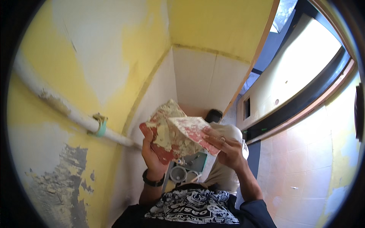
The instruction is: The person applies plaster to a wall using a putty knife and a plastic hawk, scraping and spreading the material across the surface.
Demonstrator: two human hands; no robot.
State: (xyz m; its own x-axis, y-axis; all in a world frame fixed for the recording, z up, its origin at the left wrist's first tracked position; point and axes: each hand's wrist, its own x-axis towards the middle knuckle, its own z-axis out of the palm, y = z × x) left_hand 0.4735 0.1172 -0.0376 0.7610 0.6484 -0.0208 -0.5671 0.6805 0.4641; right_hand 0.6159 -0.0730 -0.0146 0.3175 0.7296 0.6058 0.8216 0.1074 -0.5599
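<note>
My left hand (153, 156), with a dark band on its wrist, grips the edge of a flat red putty board (159, 142) smeared with pale yellowish putty. In my right hand (229, 151) is a flat red putty spreader (194, 129), tilted, with whitish putty along its upper part. My right fingers lie across its face and a ring shows on one of them. The spreader overlaps the putty-covered side of the board in front of my chest; whether its lower edge touches the putty I cannot tell.
At left a whitish pipe (70, 114) crosses the patched yellow wall (138, 36), held by a greenish clamp (99, 125). Below my hands stand a round container (178, 174) and a dark greenish tray-like thing (197, 162). A white door (300, 64) is at upper right.
</note>
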